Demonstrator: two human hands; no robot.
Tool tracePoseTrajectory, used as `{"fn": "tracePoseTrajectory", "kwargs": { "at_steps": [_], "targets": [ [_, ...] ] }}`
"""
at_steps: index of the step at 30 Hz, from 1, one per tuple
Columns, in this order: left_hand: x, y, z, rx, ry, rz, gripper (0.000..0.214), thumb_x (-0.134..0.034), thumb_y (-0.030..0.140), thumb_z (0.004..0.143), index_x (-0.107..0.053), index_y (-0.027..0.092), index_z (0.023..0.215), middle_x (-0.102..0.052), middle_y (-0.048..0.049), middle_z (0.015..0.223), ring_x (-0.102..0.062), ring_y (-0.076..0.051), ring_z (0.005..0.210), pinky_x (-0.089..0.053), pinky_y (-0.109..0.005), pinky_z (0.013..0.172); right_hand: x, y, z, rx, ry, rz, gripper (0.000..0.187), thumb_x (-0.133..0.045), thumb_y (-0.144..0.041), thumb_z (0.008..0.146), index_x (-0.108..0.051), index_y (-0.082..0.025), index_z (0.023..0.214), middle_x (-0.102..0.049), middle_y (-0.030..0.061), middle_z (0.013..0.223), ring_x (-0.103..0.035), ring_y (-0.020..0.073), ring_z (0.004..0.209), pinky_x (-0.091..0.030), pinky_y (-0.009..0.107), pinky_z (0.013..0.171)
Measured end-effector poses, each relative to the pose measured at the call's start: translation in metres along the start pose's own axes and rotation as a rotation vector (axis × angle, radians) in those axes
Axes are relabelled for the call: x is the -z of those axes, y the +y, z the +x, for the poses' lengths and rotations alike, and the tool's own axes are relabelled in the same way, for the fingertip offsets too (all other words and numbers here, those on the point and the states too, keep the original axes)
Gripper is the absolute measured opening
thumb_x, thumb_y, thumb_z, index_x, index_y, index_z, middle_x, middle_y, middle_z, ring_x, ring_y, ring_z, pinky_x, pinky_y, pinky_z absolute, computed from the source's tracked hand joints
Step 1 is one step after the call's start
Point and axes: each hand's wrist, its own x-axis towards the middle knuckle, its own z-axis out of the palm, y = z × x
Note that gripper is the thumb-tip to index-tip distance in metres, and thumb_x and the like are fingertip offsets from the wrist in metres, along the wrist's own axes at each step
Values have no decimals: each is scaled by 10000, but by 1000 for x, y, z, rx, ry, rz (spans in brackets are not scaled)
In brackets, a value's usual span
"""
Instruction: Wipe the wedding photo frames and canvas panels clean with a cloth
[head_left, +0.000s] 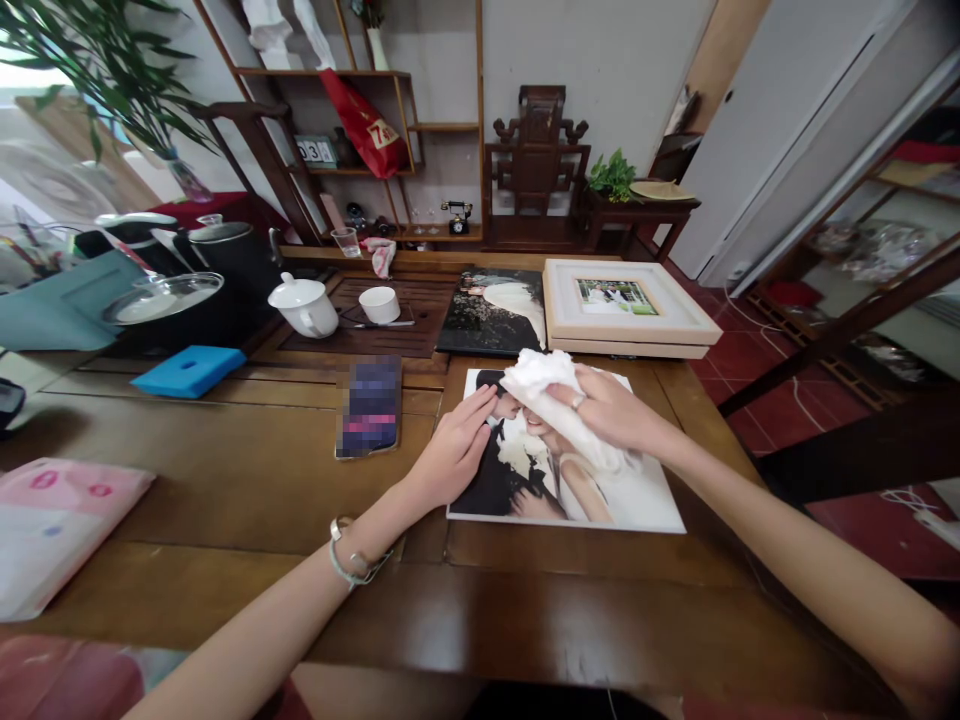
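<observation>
A large photo print [645, 495] lies flat on the wooden table [247, 480] in front of me. My left hand [454, 450] rests flat on the print's left edge with fingers stretched out, pressing it down. My right hand [611, 405] is closed on a crumpled white cloth [551, 390] that lies on the upper part of the print. A ring shows on one finger of the right hand, and a bracelet sits on my left wrist.
A phone [369, 405] lies left of the print. Behind it are a dark photo panel [491, 312] and a framed picture [626, 305]. A white teapot [304, 305], cup [379, 303], blue box [189, 370] and pink pouch [52, 530] stand further left.
</observation>
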Motion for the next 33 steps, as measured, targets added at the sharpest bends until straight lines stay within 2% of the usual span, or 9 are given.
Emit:
{"fn": "tracePoseTrajectory", "kwargs": {
  "at_steps": [3, 7, 12, 16, 19, 21, 24, 28, 33],
  "targets": [
    [-1, -1, 0, -2, 9, 9, 464, -297, 309, 1004, -431, 171, 1425, -382, -118, 1530, -325, -251, 1430, -264, -501, 1181, 3, -4, 30, -33, -35, 10, 443, -378, -499, 935, -625, -168, 773, -713, 96, 866, -636, 252, 793, -425, 298, 674],
    [-1, -2, 0, -9, 10, 24, 466, -299, 304, 1003, -429, 160, 1426, -392, -123, 1523, -323, -249, 1431, -259, -499, 1183, -3, -17, 64, -26, -102, 32, 467, -409, -549, 911, -595, -166, 718, -706, 102, 800, -625, 240, 728, -409, 288, 629],
    [-1, -2, -1, 2, 8, 25, 464, -299, 301, 1002, -433, 169, 1425, -409, -121, 1513, -342, -252, 1421, -263, -504, 1182, -4, -23, 74, -9, -144, 33, 501, -432, -598, 891, -608, -164, 713, -705, 106, 788, -622, 237, 708, -412, 291, 621],
    [1, 0, 0, -20, 8, 7, 467, -301, 299, 998, -432, 160, 1424, -396, -125, 1521, -328, -245, 1431, -262, -490, 1187, 9, -1, 49, -41, -89, 19, 512, -397, -583, 915, -646, -153, 790, -719, 110, 872, -641, 264, 777, -439, 321, 684],
    [1, 1, 1, -6, 1, 2, 467, -294, 296, 1000, -426, 161, 1427, -388, -116, 1527, -318, -234, 1436, -255, -483, 1191, 19, 25, 20, -61, -11, 5, 475, -385, -540, 936, -666, -160, 994, -702, 112, 1085, -638, 291, 949, -453, 366, 816],
    [1, 2, 0, 11, -5, 5, 466, -291, 299, 1001, -426, 163, 1426, -381, -110, 1532, -314, -231, 1438, -254, -485, 1191, 20, 41, 4, -62, 48, -15, 461, -368, -500, 952, -640, -167, 1117, -655, 122, 1214, -601, 306, 1074, -429, 412, 914],
    [1, 2, 0, 31, -9, 8, 466, -291, 305, 1002, -426, 169, 1426, -372, -105, 1538, -310, -235, 1439, -254, -500, 1187, 11, 50, -9, -7, 88, -53, 419, -397, -447, 946, -644, -177, 1149, -570, 124, 1353, -483, 314, 1257, -344, 456, 1043],
    [1, 3, 0, 34, -5, -2, 462, -294, 308, 1004, -424, 179, 1428, -372, -101, 1538, -317, -236, 1435, -257, -507, 1182, -14, 33, -19, 198, 27, -246, 378, -479, -368, 909, -656, -167, 1176, -428, 108, 1494, -215, 308, 1440, -130, 513, 1165],
    [1, 3, 1, 3, -7, 2, 460, -281, 305, 1009, -436, 175, 1422, -384, -115, 1529, -308, -246, 1439, -254, -519, 1181, -41, -12, -71, 346, -105, -294, 530, -504, -293, 872, -503, -116, 1372, -379, 123, 1518, -153, 317, 1456, -99, 574, 1175]
  ]
}}
